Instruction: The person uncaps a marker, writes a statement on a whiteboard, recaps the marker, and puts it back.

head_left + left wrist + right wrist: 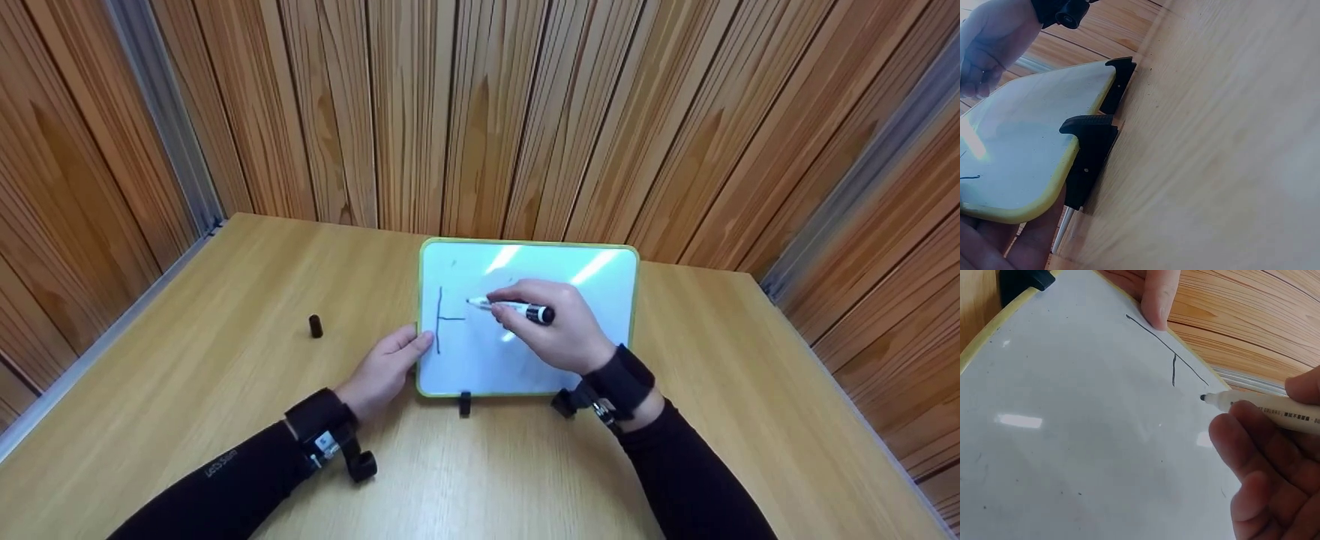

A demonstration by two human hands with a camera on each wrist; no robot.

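Observation:
A whiteboard with a yellow-green frame leans on a stand with black clips. My left hand grips its left edge, thumb on the white face and fingers behind. Between the thumb and fingers of my right hand is a white marker with a black end, uncapped. Its dark tip points at the board, right of the drawn marks. Those marks are a long upright black line and a short sideways line joined to its middle.
A small black marker cap stands on the wooden table to the left of the board. Wood-panelled walls enclose the table's back and sides. Ceiling light glares off the board's upper part.

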